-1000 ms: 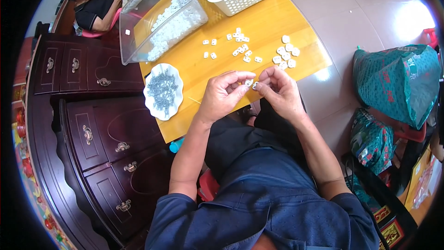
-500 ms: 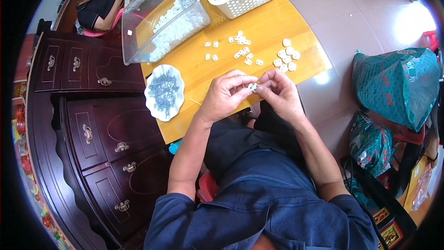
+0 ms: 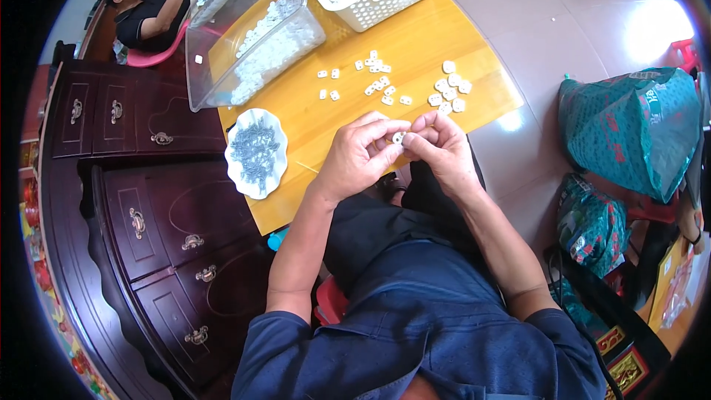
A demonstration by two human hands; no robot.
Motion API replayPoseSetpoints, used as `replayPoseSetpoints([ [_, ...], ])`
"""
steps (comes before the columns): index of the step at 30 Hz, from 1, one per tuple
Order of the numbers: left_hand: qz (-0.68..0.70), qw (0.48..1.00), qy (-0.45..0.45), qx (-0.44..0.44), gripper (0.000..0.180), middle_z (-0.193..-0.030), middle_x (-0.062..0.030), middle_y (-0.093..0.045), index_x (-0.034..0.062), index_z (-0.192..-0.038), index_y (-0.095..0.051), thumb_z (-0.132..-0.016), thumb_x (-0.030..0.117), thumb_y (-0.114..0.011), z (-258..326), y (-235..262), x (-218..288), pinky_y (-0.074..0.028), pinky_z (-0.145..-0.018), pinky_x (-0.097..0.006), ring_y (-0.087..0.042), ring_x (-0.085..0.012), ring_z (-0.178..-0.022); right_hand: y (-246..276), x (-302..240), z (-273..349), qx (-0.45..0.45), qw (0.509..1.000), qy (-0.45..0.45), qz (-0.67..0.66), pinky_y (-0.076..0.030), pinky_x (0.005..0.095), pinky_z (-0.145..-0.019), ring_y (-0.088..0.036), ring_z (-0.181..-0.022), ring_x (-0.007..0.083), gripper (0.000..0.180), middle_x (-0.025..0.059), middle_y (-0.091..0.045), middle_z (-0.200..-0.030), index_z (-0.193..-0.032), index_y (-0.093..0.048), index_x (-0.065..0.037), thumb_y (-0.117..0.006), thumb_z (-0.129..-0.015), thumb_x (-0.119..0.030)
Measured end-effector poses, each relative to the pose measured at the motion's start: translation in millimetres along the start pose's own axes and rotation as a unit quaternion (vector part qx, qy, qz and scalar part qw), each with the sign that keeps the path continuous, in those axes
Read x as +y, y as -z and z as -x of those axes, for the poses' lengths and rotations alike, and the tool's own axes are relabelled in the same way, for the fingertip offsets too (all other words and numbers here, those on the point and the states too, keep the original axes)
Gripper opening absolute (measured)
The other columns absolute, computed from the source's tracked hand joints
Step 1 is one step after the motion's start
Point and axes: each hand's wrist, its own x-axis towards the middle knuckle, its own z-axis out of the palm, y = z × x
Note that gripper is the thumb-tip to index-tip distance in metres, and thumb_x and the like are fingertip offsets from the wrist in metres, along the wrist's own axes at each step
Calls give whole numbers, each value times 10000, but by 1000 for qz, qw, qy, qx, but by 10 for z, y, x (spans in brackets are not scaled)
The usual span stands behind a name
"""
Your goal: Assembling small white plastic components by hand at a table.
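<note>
Between the fingertips of both hands is a small white plastic piece with dark holes (image 3: 398, 138). My left hand (image 3: 361, 152) pinches it from one side, and my right hand (image 3: 443, 150) grips its other side with thumb and fingers. Both hands are above the near edge of the yellow wooden table (image 3: 296, 122). Beyond them lie several small white two-holed pieces (image 3: 379, 85) in loose groups. To the right sits a cluster of larger rounded white pieces (image 3: 449, 89). A scalloped white dish (image 3: 281, 170) of small grey metal parts (image 3: 255, 150) stands at the left.
A clear plastic bin (image 3: 207, 78) with white pieces and a white perforated basket (image 3: 389, 11) stand at the table's far side. Dark wooden cabinets (image 3: 174, 211) line the left. Teal bags (image 3: 629, 130) stand at the right. Another person (image 3: 152, 18) sits at the far left.
My view has shifted slightly, moving the table and its contents a little left in the picture. The held piece has turned a little between my fingers. The other person's hands have risen.
</note>
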Motion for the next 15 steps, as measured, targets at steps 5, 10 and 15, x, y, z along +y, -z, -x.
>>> replayPoseSetpoints([
  [5, -145, 987, -24, 66, 405, -970, -87, -665, 34, -1169, -691, -796, 130, -815, -10, -125, 124, -554, -699, -350, -660, -239, -786, 1, 35, 8, 12, 999, 29, -27, -530, 218, -705, -644, -779, 62, 161, 29, -697, -859, -1047, -570, -17, -694, -944, -22],
  [10, -268, 948, -114, 126, 349, -990, -95, -684, 50, -1095, -703, -781, 161, -809, -21, -263, 42, -561, -745, -395, -680, -294, -872, -61, 34, 24, 58, 996, 65, -28, -528, 215, -676, -643, -758, 67, 208, 36, -700, -861, -1116, -575, 6, -689, -943, -14],
  [15, -264, 948, -119, 133, 304, -970, -93, -689, 42, -1056, -696, -780, 131, -787, -17, -294, 13, -559, -744, -404, -681, -302, -883, -94, -25, 49, 54, 997, 53, -32, -530, 223, -676, -647, -761, 78, 270, 48, -708, -888, -1204, -570, 16, -673, -959, -27],
])
